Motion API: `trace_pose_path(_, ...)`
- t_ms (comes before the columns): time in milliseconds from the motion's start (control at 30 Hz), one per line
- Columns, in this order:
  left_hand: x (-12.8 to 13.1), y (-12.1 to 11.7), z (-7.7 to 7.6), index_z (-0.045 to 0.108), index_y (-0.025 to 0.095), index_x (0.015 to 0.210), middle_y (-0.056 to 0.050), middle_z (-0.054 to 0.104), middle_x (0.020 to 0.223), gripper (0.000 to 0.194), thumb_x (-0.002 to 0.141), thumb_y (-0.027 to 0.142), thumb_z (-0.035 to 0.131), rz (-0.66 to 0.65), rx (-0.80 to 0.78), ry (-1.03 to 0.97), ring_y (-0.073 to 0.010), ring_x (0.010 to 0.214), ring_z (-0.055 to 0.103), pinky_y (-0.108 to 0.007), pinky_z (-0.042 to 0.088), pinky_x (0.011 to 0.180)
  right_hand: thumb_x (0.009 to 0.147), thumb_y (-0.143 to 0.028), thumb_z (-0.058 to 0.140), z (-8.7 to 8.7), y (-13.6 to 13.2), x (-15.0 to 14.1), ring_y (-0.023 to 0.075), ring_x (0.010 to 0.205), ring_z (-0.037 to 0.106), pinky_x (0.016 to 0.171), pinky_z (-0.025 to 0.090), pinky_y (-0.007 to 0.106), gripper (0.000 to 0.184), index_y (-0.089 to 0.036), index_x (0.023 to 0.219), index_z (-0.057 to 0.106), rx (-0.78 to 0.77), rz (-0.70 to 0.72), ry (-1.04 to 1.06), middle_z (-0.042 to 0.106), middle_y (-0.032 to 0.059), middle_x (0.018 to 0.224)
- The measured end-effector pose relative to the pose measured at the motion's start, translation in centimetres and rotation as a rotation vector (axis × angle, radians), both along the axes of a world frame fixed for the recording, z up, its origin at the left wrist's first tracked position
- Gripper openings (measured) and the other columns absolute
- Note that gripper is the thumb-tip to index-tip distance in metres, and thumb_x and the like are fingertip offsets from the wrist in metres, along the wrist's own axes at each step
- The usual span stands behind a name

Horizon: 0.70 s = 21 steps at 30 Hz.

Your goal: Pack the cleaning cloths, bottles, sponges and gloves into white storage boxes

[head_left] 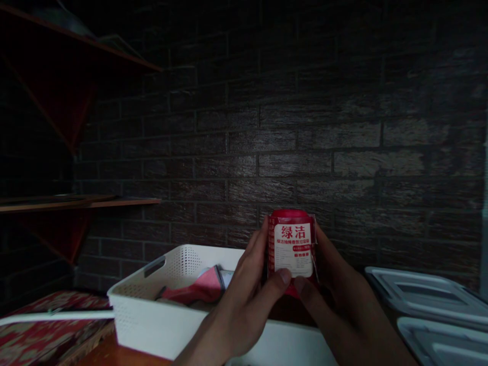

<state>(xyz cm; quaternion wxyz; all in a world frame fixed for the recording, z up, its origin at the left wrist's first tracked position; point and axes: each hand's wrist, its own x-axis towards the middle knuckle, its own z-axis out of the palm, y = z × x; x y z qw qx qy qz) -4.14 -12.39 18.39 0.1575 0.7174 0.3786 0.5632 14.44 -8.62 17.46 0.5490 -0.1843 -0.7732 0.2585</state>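
Both hands hold a roll of red garbage bags (pixel 293 249) upright, its cream label with Chinese print facing me. My left hand (pixel 244 295) wraps its left side, with the thumb on the label's lower edge. On the other side, my right hand (pixel 339 300) closes round the roll, its thumb tip near the left one. Below and behind the hands stands a white perforated basket (pixel 152 325). A pink cloth item (pixel 202 287) with a grey edge lies inside it, partly hidden by my left forearm.
Two grey-white plastic lids (pixel 427 295) lie to the right. A red patterned cloth (pixel 46 325) and a white bar (pixel 57 317) are at the left. Wooden shelves (pixel 125 202) jut out on the left, by a dark brick wall (pixel 244 137) behind the basket.
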Motion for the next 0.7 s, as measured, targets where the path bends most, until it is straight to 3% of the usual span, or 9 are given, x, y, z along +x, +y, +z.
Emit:
trace_pose_path(300, 0.29, -0.04, 0.46, 0.025, 0.038, 0.160, 0.000, 0.029, 0.166, 0.066, 0.100, 0.044, 0.053, 0.101, 0.028, 0.022, -0.0317, 0.152, 0.025, -0.052, 0.020, 0.125, 0.099, -0.032, 0.061, 0.29, -0.31, -0.02, 0.0224, 0.141, 0.048, 0.107, 0.053, 0.035, 0.075, -0.040, 0.161, 0.019, -0.081, 0.055, 0.009, 0.046, 0.0004, 0.157)
trace_pose_path(700, 0.68, 0.25, 0.12, 0.034, 0.039, 0.156, 0.001, 0.035, 0.164, 0.060, 0.100, 0.042, 0.056, 0.059, 0.006, -0.096, -0.0300, 0.148, 0.036, -0.048, 0.026, 0.123, 0.097, -0.028, 0.062, 0.47, -0.31, 0.13, 0.0228, 0.143, 0.046, 0.102, 0.056, 0.032, 0.077, -0.041, 0.160, 0.021, -0.033, 0.018, 0.008, 0.042, -0.0018, 0.160)
